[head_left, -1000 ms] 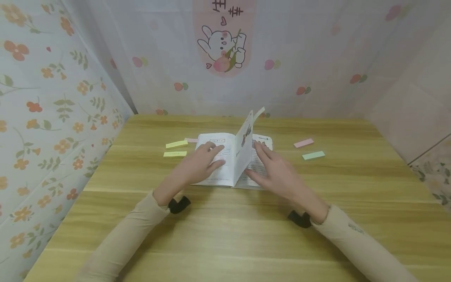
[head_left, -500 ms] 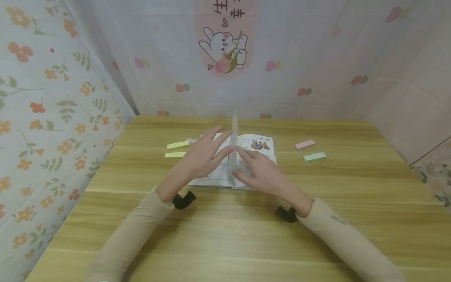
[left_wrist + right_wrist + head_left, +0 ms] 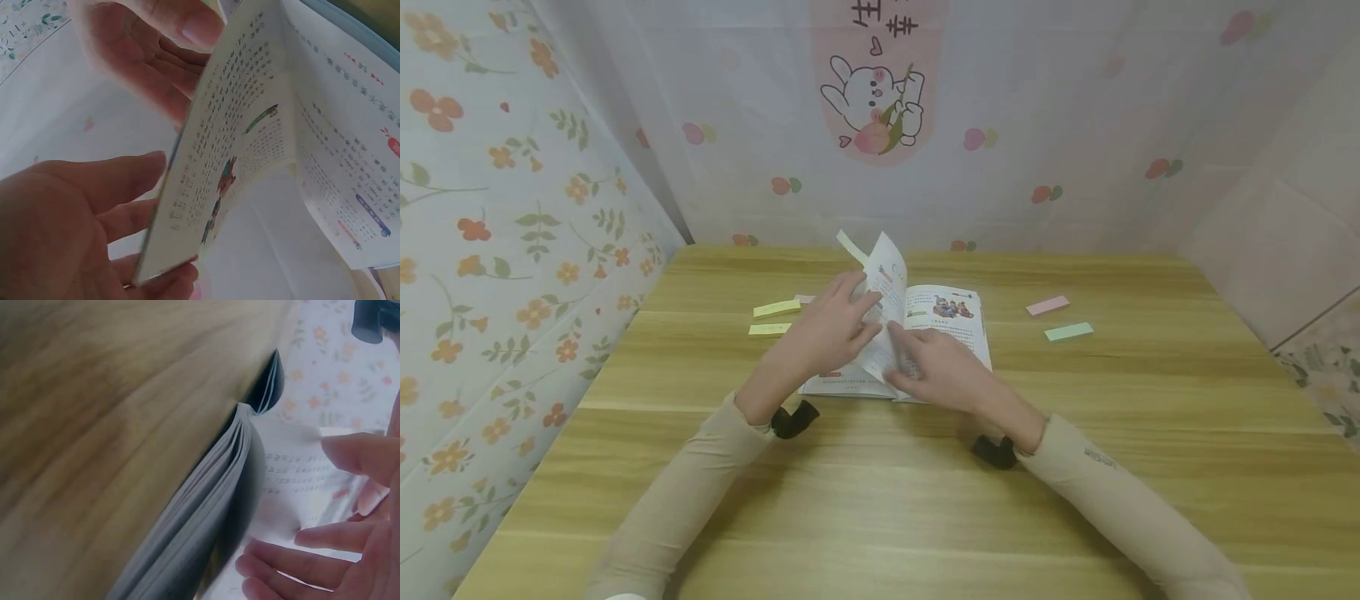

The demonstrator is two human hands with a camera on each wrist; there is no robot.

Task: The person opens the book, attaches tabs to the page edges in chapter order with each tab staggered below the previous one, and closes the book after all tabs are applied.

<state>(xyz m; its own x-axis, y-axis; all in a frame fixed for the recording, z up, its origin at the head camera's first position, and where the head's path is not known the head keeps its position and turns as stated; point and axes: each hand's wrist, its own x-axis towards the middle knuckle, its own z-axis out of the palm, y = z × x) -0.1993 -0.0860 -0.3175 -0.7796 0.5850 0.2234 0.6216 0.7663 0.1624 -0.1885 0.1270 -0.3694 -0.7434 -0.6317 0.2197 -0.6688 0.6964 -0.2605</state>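
Observation:
An open picture book (image 3: 951,337) lies mid-table, and one of its pages (image 3: 887,287) stands up, bowed toward the left. A pale yellow-green sticky strip (image 3: 852,247) sticks out past that page's top edge. My left hand (image 3: 820,337) is at the page's outer edge, fingers spread; in the left wrist view its thumb (image 3: 140,175) is beside the edge and some fingertips reach past it at the bottom. My right hand (image 3: 943,367) reaches over the right-hand page from the other side, its extended fingers (image 3: 328,537) against the raised page.
Left of the book lie two yellow sticky strips (image 3: 777,308) and a partly hidden pink one (image 3: 805,298). Right of it lie a pink strip (image 3: 1047,305) and a green strip (image 3: 1069,332). A patterned curtain (image 3: 1000,125) hangs behind the wooden table (image 3: 865,500).
The raised page has swung from right of the spine, through upright, to leaning left. My right hand has moved left with it; my left hand has come off the left page to the raised page's edge.

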